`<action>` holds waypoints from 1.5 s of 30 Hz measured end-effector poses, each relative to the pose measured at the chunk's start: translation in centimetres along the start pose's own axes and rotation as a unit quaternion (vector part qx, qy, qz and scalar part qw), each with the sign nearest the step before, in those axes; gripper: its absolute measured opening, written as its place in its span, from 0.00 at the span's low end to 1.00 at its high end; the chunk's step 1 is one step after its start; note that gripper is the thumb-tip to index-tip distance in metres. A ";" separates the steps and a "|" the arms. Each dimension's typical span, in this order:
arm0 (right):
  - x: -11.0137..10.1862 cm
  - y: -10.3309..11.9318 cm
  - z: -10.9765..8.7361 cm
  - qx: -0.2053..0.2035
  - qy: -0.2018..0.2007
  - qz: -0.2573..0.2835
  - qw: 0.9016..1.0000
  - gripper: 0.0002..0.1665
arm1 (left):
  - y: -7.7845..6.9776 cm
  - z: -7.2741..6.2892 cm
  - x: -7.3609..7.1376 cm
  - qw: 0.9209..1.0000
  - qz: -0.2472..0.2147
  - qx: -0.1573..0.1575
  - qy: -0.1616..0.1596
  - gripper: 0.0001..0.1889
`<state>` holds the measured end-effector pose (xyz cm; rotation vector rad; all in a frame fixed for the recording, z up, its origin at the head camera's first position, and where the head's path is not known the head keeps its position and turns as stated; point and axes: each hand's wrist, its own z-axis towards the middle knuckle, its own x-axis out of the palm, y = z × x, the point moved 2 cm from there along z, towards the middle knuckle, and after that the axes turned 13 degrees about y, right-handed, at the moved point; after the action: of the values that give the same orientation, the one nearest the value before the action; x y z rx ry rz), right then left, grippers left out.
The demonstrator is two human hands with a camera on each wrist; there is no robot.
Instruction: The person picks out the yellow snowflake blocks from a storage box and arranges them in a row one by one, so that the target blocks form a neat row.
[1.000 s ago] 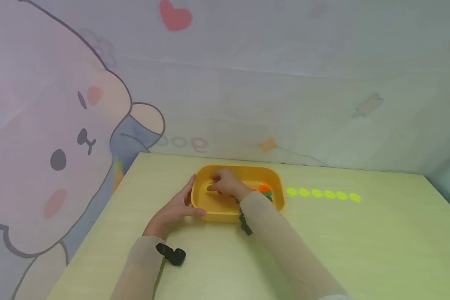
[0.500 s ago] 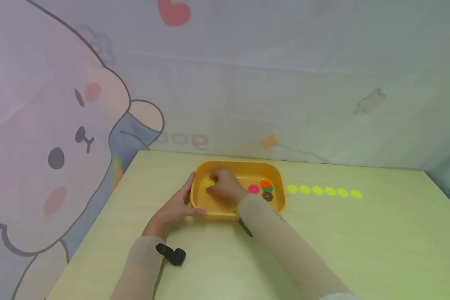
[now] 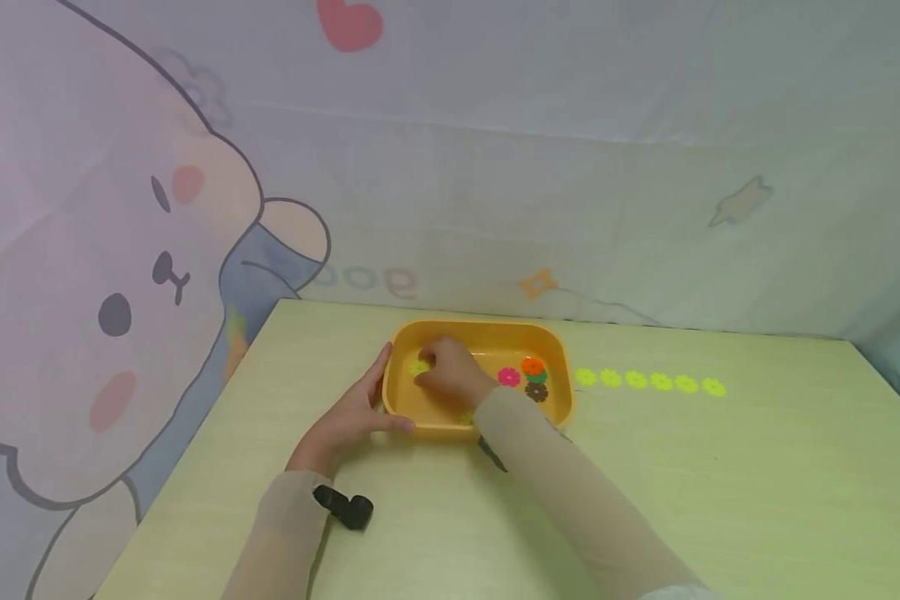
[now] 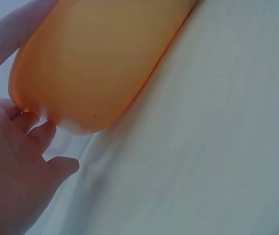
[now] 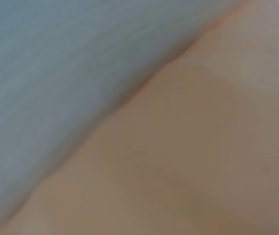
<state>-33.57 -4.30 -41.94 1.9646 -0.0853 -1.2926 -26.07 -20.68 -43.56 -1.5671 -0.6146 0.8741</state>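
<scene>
In the head view my left hand (image 3: 356,412) holds the left end of a yellow tray (image 3: 397,396), thumb at the front wall and fingers along the side. The left wrist view shows its fingertips against the tray's rounded end (image 4: 90,73). My right hand (image 3: 453,367) reaches into the tray, thumb and forefinger on either side of a yellow-green flower-shaped piece (image 3: 417,367); I cannot tell whether they pinch it. Inside the tray, to the right, lie a pink flower piece (image 3: 508,377), an orange one (image 3: 532,366) overlapping a green one (image 3: 537,377), and a brown one (image 3: 536,392).
Several yellow-green flower pieces (image 3: 636,380) form a row on the pale table (image 3: 757,467), right of the tray. Another yellow-green piece (image 3: 467,418) lies by the tray's front wall. A printed cloth backdrop (image 3: 570,208) stands behind the table. Blur fills the right wrist view.
The right forearm has shifted slightly, uncovering the pink and brown pieces and the yellow-green one at the front wall. The left hand stays on the tray.
</scene>
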 end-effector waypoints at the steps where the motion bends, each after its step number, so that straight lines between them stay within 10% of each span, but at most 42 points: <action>1: 0.0 0.0 0.0 0.002 0.004 0.001 1.000 0.22 | 0.0 0.0 0.0 1.000 0.001 0.000 0.000 0.62; 45: -0.4 0.1 -0.3 0.019 0.067 0.031 0.997 0.21 | 0.1 0.3 -0.2 1.000 -0.004 -0.012 0.004 0.59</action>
<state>-33.48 -3.97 -41.48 2.0607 -0.1045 -1.1237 -26.40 -20.66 -43.68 -1.5882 -0.6269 0.8563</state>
